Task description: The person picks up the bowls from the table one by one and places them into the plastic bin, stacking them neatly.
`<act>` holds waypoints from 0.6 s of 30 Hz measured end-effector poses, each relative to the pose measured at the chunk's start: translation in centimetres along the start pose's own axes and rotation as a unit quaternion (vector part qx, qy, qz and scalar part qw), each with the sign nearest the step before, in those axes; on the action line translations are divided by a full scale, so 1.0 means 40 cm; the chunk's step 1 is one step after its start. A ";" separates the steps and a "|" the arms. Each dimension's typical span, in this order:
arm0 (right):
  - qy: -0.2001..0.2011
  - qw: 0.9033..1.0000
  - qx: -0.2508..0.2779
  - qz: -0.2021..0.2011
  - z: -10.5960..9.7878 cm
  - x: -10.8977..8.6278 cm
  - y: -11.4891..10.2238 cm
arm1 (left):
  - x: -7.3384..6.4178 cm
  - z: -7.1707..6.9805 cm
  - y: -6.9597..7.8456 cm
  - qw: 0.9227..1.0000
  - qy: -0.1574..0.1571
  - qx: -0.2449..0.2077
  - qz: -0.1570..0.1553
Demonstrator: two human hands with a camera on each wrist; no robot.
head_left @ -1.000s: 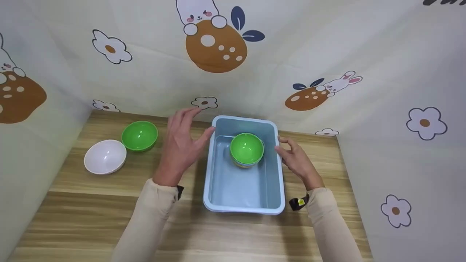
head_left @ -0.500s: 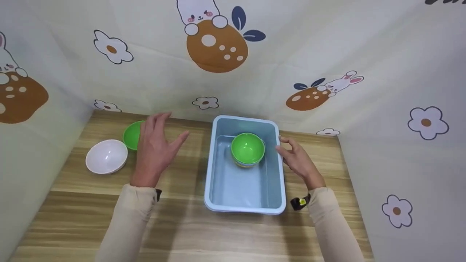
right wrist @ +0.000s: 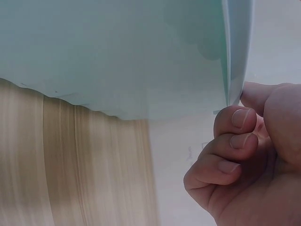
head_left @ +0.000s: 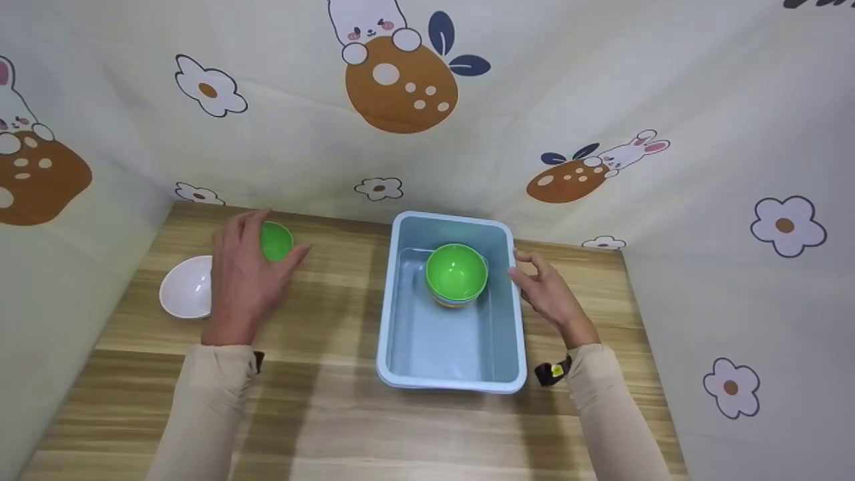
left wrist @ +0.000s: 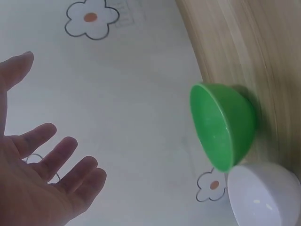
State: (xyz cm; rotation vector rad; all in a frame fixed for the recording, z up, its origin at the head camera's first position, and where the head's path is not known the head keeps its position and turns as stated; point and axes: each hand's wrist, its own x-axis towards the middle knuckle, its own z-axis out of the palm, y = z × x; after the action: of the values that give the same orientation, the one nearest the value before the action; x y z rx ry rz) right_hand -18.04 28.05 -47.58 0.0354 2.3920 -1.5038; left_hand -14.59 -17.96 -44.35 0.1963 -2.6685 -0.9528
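ok so the left hand [head_left: 244, 280] is left of centre in the head view, partly covering a green bowl [head_left: 277, 242] and a white bowl [head_left: 184, 290] on the wood-look tabletop [head_left: 347, 421]. its thumb is spread wide of the fingers, which are loosely bent, and the left wrist view shows a gap between fingertips and bowls. over there the green one lies just beside the white one, can't tell if they touch.

right hand [head_left: 549, 294], right of centre, has its fingers curled, thumb and forefinger pinching the right rim of a light blue plastic bin [head_left: 454, 385] that sits around mid-frame. inside the bin, toward its upper part, stands a bowl stack [head_left: 457, 272], green on top with light blue and yellow edges peeking out below. behind it all there's a cream curtain [head_left: 300, 147] with printed bunnies and flowers. both sleeves [head_left: 621, 407] are beige.
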 end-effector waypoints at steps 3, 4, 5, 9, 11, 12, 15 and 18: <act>-0.001 1.000 0.011 -0.011 0.000 0.001 0.003 | 0.000 -0.007 -0.023 1.000 0.009 0.009 -0.013; 0.000 1.000 0.012 -0.011 0.000 0.001 0.004 | -0.001 -0.010 -0.032 1.000 0.011 0.013 -0.020; -0.001 1.000 0.014 -0.012 0.000 0.001 0.005 | -0.001 -0.013 -0.041 0.999 0.013 0.018 -0.025; -0.001 1.000 0.018 -0.015 0.001 0.000 0.004 | -0.001 -0.023 -0.079 0.998 0.022 0.032 -0.045; 0.001 1.000 0.013 -0.015 0.001 -0.001 0.004 | -0.002 -0.026 -0.098 0.997 0.025 0.038 -0.054; 0.002 1.000 0.009 -0.016 0.000 0.000 0.005 | -0.002 -0.027 -0.106 0.997 0.027 0.040 -0.059; 0.005 1.000 0.005 -0.015 0.000 -0.001 0.006 | -0.003 -0.028 -0.130 0.996 0.028 0.043 -0.071; 0.003 1.000 0.004 -0.016 0.000 0.000 0.008 | -0.006 -0.029 -0.150 0.995 0.024 0.048 -0.085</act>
State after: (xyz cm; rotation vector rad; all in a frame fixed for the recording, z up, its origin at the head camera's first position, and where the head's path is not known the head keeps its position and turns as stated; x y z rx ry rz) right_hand -17.97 28.20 -47.85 0.0046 2.4019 -1.5291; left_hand -13.83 -23.22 -47.36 0.4678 -2.6884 -0.8559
